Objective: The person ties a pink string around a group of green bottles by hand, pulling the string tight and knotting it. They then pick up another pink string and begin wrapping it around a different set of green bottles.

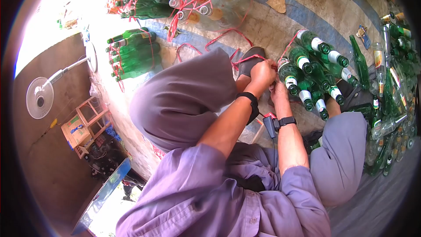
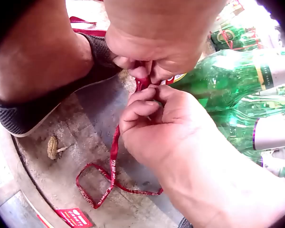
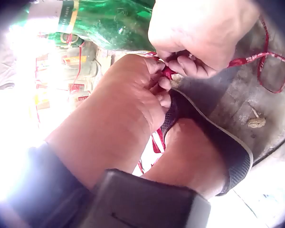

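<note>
the green bottles (image 2: pixel 216 78) are smooth, shiny glass you can see through. the neck labels (image 1: pixel 305 95) look silvery and shiny, like foil. the red string (image 2: pixel 114 152) is flat and a bit glossy; cloth or plastic, i can't tell. the shoe (image 2: pixel 19 111) is dull, bumpy cloth. the shirt (image 1: pixel 184 193) is matt cloth. the floor (image 2: pixel 92 137) is rough and dull.

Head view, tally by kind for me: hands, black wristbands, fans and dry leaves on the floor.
Hands: 2, left hand and right hand, both on the red ribbon
Black wristbands: 2, one on each wrist
Fan: 1
Dry leaf: 1
Total: 6
</note>
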`<action>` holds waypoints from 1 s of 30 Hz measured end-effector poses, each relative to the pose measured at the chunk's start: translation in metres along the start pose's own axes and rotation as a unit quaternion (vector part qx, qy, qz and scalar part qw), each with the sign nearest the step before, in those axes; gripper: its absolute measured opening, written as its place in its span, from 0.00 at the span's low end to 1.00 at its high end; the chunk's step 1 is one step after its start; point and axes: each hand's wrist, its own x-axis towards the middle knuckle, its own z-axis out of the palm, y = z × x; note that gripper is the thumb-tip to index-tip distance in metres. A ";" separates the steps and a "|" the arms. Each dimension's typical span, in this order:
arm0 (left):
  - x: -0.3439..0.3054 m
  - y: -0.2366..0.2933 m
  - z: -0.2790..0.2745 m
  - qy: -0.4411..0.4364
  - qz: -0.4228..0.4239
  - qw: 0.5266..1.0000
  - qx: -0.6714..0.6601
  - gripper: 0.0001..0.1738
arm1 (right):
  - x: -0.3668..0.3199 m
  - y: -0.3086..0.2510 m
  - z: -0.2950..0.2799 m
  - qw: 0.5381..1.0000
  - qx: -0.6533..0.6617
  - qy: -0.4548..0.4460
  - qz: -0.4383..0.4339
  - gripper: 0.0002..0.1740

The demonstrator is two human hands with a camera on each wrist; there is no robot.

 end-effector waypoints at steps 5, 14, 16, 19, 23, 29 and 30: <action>0.007 0.005 -0.010 -0.048 -0.021 0.997 0.049 0.13 | -0.004 -0.004 0.002 0.999 -0.029 -0.022 -0.025 0.09; 0.017 -0.010 -0.008 -0.136 -0.056 0.988 -0.048 0.14 | 0.000 -0.002 0.009 0.998 -0.026 -0.055 -0.013 0.09; 0.014 0.001 -0.020 -0.123 -0.043 0.991 -0.004 0.14 | -0.001 -0.001 0.012 0.997 0.003 -0.077 0.009 0.09; 0.019 0.014 -0.032 -0.094 0.037 0.989 0.109 0.15 | -0.009 -0.001 0.027 0.996 0.030 -0.083 0.028 0.08; 0.036 0.020 -0.042 -0.108 0.045 0.984 0.134 0.15 | -0.020 -0.011 0.052 0.990 0.067 -0.126 0.013 0.08; 0.039 0.005 -0.039 -0.063 0.017 0.997 0.040 0.17 | -0.013 -0.007 0.054 0.989 0.086 -0.112 0.047 0.08; 0.041 0.001 -0.034 -0.064 0.017 0.997 0.040 0.17 | -0.013 -0.006 0.054 0.990 0.084 -0.104 0.044 0.07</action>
